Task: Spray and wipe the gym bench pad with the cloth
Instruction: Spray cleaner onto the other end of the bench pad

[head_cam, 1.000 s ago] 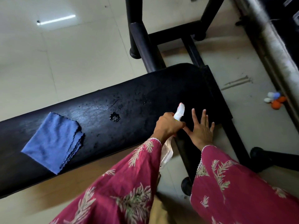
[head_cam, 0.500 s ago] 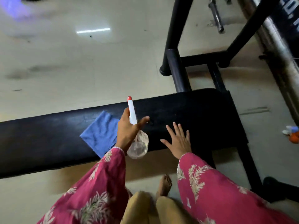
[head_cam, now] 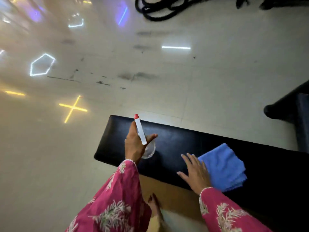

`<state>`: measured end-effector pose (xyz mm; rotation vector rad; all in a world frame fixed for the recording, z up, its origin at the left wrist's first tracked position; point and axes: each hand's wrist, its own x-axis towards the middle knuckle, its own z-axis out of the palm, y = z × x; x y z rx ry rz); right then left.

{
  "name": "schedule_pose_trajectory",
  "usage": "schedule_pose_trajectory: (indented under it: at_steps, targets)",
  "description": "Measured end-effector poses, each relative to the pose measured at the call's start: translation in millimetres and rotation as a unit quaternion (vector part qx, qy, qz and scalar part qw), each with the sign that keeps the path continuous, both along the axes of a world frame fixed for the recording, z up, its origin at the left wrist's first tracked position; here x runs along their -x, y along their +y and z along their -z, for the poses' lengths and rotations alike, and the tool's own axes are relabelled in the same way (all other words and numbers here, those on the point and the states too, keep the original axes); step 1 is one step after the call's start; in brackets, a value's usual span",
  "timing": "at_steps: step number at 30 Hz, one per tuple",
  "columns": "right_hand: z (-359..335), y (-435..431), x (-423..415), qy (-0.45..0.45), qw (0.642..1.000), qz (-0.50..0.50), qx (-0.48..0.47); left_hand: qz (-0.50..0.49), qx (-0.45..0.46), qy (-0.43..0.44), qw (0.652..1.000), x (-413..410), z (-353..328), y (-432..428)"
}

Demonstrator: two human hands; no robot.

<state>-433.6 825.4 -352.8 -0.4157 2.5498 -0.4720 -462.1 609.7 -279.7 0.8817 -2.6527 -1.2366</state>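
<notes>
Shifted along to the pad's end, the left hand [head_cam: 135, 146] grips the spray bottle [head_cam: 144, 141] over the bench pad [head_cam: 175, 141]; the right hand [head_cam: 195, 173] lies open and empty, fingers overlapping the blue cloth [head_cam: 224, 166], likely about to start wiping

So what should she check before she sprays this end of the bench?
1. Spray bottle gripped in left hand: ok.
2. Red nozzle aimed at the bench pad: cannot tell.
3. Blue cloth lying on the pad within reach: ok.
4. Right hand out of the spray's way: ok, it lies flat beside the cloth.
5. Liquid left in the bottle: cannot tell.
</notes>
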Motion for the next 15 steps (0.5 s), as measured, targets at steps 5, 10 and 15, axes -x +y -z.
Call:
schedule_pose_trajectory:
  at_steps: [5,10,15]
  targets:
    - [32,-102,9,-0.016,0.999,-0.026,-0.026,-0.050,0.005,0.038,0.998,3,22,-111]
    - [61,-141,11,-0.047,0.995,-0.030,-0.084,-0.036,0.003,0.063,0.997,16,40,-156]
    - [84,-152,10,-0.047,0.995,-0.016,-0.092,-0.050,-0.033,0.053,0.997,18,62,-176]
